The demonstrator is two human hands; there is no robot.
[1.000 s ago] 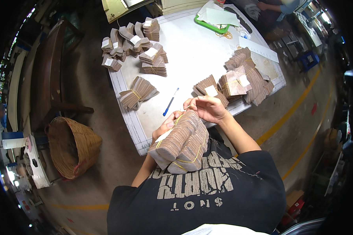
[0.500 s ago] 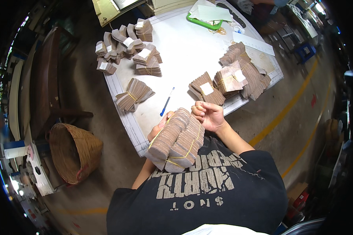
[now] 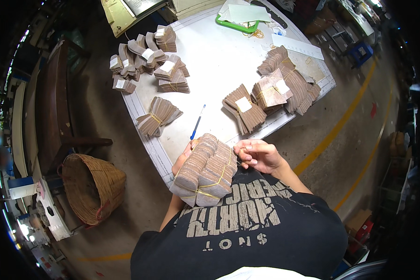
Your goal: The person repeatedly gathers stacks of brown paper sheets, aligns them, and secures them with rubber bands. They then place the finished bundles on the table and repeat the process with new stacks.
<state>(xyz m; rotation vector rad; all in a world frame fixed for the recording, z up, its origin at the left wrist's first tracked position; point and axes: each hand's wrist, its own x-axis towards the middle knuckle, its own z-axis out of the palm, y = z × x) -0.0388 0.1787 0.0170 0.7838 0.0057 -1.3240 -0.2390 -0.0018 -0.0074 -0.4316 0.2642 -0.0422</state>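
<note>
My left hand [image 3: 180, 161] grips a thick bundle of brown, felt-like cut pieces [image 3: 204, 171] from its left side, most of its fingers hidden behind it. The pieces are stacked in two rows side by side, with yellow rubber bands around them. At the bundle's right edge, my right hand [image 3: 261, 156] has its thumb and forefinger pinched on a thin rubber band [image 3: 238, 150], which shows only in part. A blue pen [image 3: 198, 122] lies on the white table [image 3: 205, 60] just beyond the bundle. A fanned, banded bundle [image 3: 158, 116] rests to the left.
Several tagged bundles [image 3: 147, 52] sit at the table's far left. More banded bundles [image 3: 284, 84] are piled along the right edge. A green tray [image 3: 237, 25], loose rubber bands [image 3: 256, 34] and a ruler [image 3: 297, 47] lie at the back. A wicker basket [image 3: 108, 184] stands on the floor at left.
My right hand has come down nearer my body along the bundle's right side, and its fingers have turned. The bundle has shifted slightly left and is still in my left hand.
</note>
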